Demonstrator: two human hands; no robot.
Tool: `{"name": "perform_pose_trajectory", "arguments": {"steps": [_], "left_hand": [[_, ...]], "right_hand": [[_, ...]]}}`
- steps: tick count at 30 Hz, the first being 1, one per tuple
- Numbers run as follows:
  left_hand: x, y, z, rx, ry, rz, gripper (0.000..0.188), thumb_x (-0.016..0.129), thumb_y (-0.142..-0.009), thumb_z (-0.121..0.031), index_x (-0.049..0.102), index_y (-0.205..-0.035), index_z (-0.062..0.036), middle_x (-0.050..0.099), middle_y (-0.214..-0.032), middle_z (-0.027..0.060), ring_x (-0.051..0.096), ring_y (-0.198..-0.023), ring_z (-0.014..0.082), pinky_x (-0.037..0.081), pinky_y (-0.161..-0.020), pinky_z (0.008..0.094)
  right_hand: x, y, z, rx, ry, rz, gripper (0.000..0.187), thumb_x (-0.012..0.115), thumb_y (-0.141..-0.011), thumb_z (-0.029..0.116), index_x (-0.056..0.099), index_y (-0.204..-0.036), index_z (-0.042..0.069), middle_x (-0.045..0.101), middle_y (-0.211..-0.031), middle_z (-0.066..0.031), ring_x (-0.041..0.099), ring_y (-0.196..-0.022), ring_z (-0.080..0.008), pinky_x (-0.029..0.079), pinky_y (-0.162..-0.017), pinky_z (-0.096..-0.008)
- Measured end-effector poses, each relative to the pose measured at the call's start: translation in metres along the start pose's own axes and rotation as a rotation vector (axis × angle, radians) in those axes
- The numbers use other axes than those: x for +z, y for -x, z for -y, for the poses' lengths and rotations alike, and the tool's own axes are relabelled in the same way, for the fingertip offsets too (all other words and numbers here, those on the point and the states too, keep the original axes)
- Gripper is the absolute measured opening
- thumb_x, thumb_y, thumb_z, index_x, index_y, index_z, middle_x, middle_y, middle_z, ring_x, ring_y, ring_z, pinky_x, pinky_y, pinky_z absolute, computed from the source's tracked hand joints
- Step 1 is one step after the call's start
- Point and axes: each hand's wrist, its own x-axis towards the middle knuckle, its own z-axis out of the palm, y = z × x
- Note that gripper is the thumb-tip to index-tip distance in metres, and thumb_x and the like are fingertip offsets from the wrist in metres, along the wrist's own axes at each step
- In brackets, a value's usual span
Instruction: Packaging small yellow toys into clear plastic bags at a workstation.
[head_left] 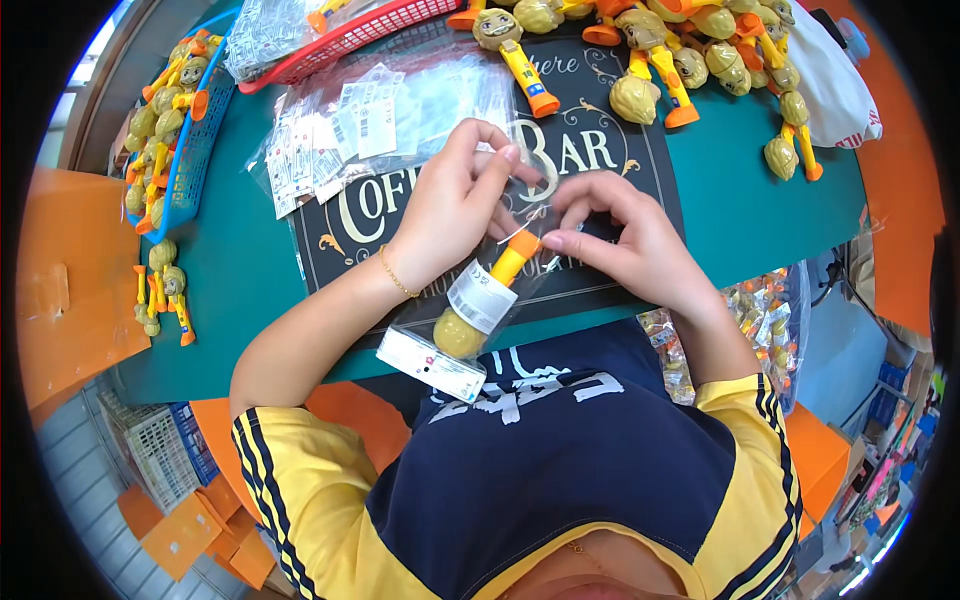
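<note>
A clear plastic bag (490, 345) hangs tilted between my hands, over the front edge of the table. Inside it lies a toy (512, 262) with a yellow stick body, an orange foot end and a round gold head (457, 333) pointing toward me. A white label wraps the bag's middle, and a white printed strip (430, 362) shows at its lower end. My left hand (455, 195) pinches the upper end of the bag, its fingertips partly hidden. Beside the orange end, my right hand (630, 235) is closed, thumb and fingers on the bag's edge.
Flat clear bags with printed slips (375, 115) lie on a black printed mat (640, 190). Loose gold-headed toys (640, 30) are heaped at the far right. A red basket (350, 45) and a blue basket (192, 170) stand at the left. Filled bags (770, 310) sit below the table's right edge.
</note>
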Motion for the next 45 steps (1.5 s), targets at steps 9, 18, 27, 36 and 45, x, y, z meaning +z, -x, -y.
{"name": "perform_pose_trajectory", "arguments": {"steps": [9, 18, 27, 36, 45], "left_hand": [[0.005, 0.001, 0.015, 0.359, -0.447, -0.142, 0.014, 0.049, -0.094, -0.016, 0.045, -0.102, -0.0043, 0.058, -0.06, 0.0092, 0.058, -0.05, 0.0156, 0.043, -0.046, 0.0295], [-0.004, 0.003, 0.008, 0.282, -0.416, -0.113, 0.019, 0.054, -0.092, -0.016, 0.05, -0.107, -0.0046, 0.056, -0.061, 0.0043, 0.053, -0.053, 0.0085, 0.041, -0.049, 0.0227], [-0.023, 0.004, 0.002, -0.138, 0.027, 0.178, 0.028, 0.058, -0.09, -0.017, 0.059, -0.109, 0.0045, 0.066, -0.096, 0.0079, 0.062, -0.076, 0.0084, 0.05, -0.069, 0.0194], [-0.009, 0.009, 0.009, -0.103, 0.156, 0.183, 0.029, 0.055, -0.092, -0.012, 0.057, -0.115, 0.0044, 0.064, -0.1, 0.0086, 0.063, -0.087, 0.0109, 0.052, -0.074, 0.0222], [-0.005, 0.01, 0.01, 0.022, 0.11, 0.223, 0.027, 0.054, -0.092, -0.013, 0.059, -0.112, 0.0057, 0.065, -0.101, 0.012, 0.063, -0.091, 0.014, 0.05, -0.08, 0.0241]], "right_hand": [[0.013, 0.0, 0.009, -0.011, 0.251, -0.094, 0.026, 0.067, -0.078, 0.008, 0.058, -0.102, 0.003, 0.058, -0.071, -0.0069, 0.055, -0.07, -0.0187, 0.044, -0.067, -0.0289], [0.017, 0.002, 0.009, -0.172, 0.374, -0.075, 0.018, 0.064, -0.08, 0.007, 0.064, -0.098, 0.006, 0.061, -0.076, -0.0038, 0.054, -0.074, -0.0196, 0.043, -0.067, -0.0311], [0.01, 0.007, 0.013, -0.078, 0.212, -0.023, 0.019, 0.067, -0.078, 0.008, 0.066, -0.096, 0.004, 0.062, -0.076, -0.005, 0.055, -0.072, -0.0187, 0.044, -0.064, -0.0284], [0.018, -0.019, 0.018, -0.282, 0.634, -0.342, 0.013, 0.067, -0.076, 0.009, 0.067, -0.088, 0.004, 0.064, -0.08, -0.0066, 0.06, -0.072, -0.024, 0.047, -0.061, -0.0328], [0.0, -0.015, 0.011, -0.152, 0.492, -0.355, 0.008, 0.062, -0.078, 0.004, 0.06, -0.085, 0.0, 0.057, -0.076, -0.0075, 0.057, -0.065, -0.0175, 0.046, -0.058, -0.0273]]}}
